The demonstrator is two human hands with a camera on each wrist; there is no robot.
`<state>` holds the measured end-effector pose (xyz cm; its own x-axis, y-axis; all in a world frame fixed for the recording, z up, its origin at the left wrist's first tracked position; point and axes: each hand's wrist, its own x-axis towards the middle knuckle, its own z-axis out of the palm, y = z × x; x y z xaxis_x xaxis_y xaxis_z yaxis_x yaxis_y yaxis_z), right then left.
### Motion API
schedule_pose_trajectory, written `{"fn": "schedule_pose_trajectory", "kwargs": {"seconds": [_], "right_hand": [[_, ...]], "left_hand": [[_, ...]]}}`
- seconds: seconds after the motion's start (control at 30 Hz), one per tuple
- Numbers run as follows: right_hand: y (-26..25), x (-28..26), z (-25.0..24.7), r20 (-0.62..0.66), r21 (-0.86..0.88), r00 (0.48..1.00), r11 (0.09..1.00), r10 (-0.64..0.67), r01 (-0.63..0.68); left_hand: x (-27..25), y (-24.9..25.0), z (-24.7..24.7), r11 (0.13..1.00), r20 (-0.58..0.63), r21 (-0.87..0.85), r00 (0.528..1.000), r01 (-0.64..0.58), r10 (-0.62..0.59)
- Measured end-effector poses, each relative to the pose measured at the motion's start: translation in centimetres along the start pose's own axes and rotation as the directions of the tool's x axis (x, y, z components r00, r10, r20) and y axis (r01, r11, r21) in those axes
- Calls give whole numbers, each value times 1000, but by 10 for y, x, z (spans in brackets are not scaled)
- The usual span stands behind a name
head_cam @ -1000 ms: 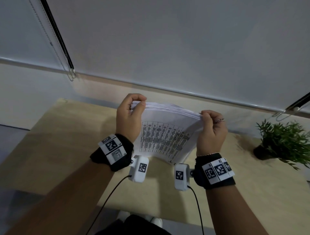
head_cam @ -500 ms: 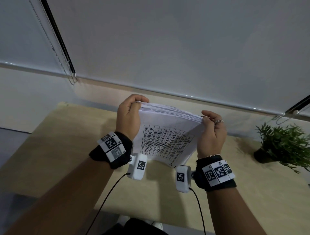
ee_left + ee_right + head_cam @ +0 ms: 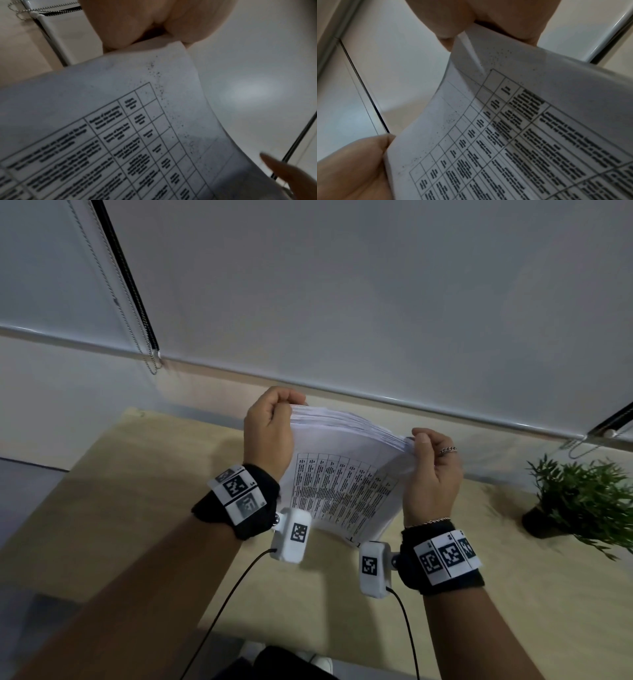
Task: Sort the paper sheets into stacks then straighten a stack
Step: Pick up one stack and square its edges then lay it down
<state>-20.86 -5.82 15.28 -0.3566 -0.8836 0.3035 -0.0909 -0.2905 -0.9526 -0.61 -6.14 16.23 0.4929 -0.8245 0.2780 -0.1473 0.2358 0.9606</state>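
A thick stack of white paper sheets (image 3: 346, 474) with a printed table on its near face is held upright in the air above the wooden table (image 3: 137, 491). My left hand (image 3: 270, 429) grips the stack's upper left corner, fingers curled over the top edge. My right hand (image 3: 431, 463) holds the upper right corner with thumb and curled fingers. The top edges of the sheets are fanned and uneven. In the left wrist view the printed sheet (image 3: 120, 128) fills the frame below my fingers (image 3: 154, 20). The right wrist view shows the same sheet (image 3: 522, 128) pinched at its corner.
A small potted green plant (image 3: 582, 501) stands on the table at the right. A window blind (image 3: 342, 285) with bead chains (image 3: 150, 361) hangs behind the table. Black cables run from the wrist cameras toward me.
The stack and both hands have shifted slightly; the right thumb now lies more along the right corner. The grip of both hands on the stack is unchanged.
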Motion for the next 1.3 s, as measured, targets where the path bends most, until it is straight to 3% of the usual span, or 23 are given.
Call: {"fn": "schedule_pose_trajectory", "kwargs": {"seconds": [0.07,0.17,0.27,0.33,0.47,0.57,0.63,0.7,0.8,0.9,1.03,1.17,1.3], "right_hand": [[2,-1,-6,107,-26,993,999,-40,43],[7,3,-14,201,-111,979,993,-17,40],[8,8,-16,240,-103,971,994,-2,28],[6,9,-19,235,-57,970,996,-57,72],[13,1,-27,259,-6,966,1000,-14,16],[13,-4,-23,219,17,975,1000,-29,25],[10,-4,-18,216,4,975,998,-55,56],[10,-1,-14,172,14,984,999,-53,52],[9,2,-10,101,34,994,999,-44,41],[6,-4,-8,120,49,991,997,-64,58],[15,-5,-10,180,-41,984,999,11,-4],[24,0,-17,169,12,986,1000,-7,5],[43,-10,-17,226,-23,964,990,140,-138]], "left_hand": [[-4,1,-4,999,109,-34,994,-19,23],[-5,-5,-16,995,297,82,955,-53,27],[-2,-2,-23,990,308,140,951,-23,-22],[-1,3,-27,988,322,128,946,-87,42],[-11,-6,-38,976,462,112,879,-188,117],[-18,-14,-40,977,441,96,888,-188,127],[-18,-12,-37,945,389,123,891,-301,234],[-17,-12,-33,887,341,169,870,-430,357],[-16,-15,-30,842,270,229,863,-488,426],[-16,-20,-31,785,304,267,822,-559,482],[-14,-20,-36,724,376,327,786,-608,490],[-15,-11,-41,694,446,301,739,-655,504],[-20,-16,-44,734,468,349,787,-583,402]]}}
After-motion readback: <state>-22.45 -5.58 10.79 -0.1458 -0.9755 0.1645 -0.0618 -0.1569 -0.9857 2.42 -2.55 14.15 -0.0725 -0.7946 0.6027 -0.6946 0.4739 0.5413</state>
